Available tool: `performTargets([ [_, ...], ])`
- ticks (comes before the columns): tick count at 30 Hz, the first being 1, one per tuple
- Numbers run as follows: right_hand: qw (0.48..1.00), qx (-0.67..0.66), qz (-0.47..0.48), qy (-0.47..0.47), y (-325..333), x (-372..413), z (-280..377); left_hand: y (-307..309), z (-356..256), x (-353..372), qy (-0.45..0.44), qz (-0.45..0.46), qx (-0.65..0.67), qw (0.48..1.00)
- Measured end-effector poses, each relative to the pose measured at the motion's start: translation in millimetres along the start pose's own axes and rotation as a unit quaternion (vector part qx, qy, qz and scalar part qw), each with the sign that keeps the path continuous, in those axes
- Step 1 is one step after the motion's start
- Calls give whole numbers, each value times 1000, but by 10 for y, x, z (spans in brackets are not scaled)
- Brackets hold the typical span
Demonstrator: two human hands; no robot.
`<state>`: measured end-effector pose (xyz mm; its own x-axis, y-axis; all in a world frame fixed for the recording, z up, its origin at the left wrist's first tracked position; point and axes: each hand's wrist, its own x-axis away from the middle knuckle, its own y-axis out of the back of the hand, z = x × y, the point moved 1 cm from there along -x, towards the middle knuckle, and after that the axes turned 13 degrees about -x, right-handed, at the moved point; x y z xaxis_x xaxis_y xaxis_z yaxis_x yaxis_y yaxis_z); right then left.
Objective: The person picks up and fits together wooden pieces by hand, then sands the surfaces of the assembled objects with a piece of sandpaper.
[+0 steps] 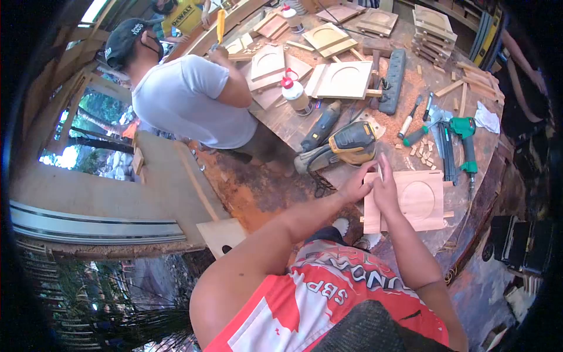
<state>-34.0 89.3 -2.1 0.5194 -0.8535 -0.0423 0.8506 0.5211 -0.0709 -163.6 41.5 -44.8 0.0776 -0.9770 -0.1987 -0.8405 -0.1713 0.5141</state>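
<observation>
Both of my hands meet over the left part of a pale wooden panel [431, 205] with a shallow round recess. My left hand [356, 186] has its fingers curled against the right one, and whatever they may pinch is too small to make out. Held edge-on, my right hand [385, 190] has its fingers stretched out away from me. Just beyond them lies a yellow and black power sander [353, 142]. Small wood offcuts [423, 154] are scattered beyond the panel, and a green and black nail gun [462, 144] rests to its right.
A glue bottle [297, 98], a chisel [409, 120], a green-handled screwdriver [416, 136] and a long dark grey block [393, 82] lie on the sawdust-covered bench. Stacked recessed panels [433, 29] stand farther back. A co-worker in a white shirt [187, 100] stands at left, holding a yellow-handled tool [221, 26].
</observation>
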Motion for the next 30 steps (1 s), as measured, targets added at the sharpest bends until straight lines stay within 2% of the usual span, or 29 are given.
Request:
performTargets([
  [7, 1000, 1, 5, 7, -19, 25, 28, 6, -13, -10, 5, 2, -11, 1000],
  [9, 1000, 9, -4, 13, -24, 10, 58, 6, -21, -2, 7, 0, 23, 1000],
  [11, 1000, 1, -11, -24, -23, 10, 142, 61, -49, -15, -8, 4, 15, 1000],
  [12, 999, -4, -16, -44, -31, 30, 171, 50, -27, 1, 13, 27, 25, 999],
  [13, 999, -1, -21, -45, -36, 41, 190, 41, -10, 6, 33, 49, 34, 998],
  [23, 996, -9, -63, -67, -59, 52, 230, 18, 77, 16, -8, 55, 46, 997],
  [30, 995, 2, -74, -71, -47, 40, 227, 92, 23, -43, 10, 94, 60, 994],
])
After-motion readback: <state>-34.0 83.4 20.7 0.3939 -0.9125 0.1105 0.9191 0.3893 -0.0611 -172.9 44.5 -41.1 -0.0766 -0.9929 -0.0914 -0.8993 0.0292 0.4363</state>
